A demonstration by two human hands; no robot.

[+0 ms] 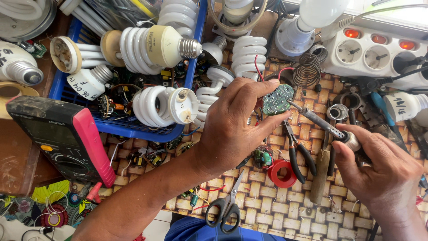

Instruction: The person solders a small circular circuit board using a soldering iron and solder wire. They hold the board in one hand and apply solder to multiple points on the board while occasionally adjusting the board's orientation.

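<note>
My left hand pinches a small round green circuit board with red wires, held up above the woven mat. My right hand grips the handle of a soldering iron; its metal tip touches the right edge of the board. Pliers with black handles and a red roll of tape lie on the mat just below the board.
A blue tray of spiral lamps and lamp parts sits at the left. A red and black multimeter lies at the near left. Black scissors rest at the front. A white power strip and a coiled iron stand stand at the back right.
</note>
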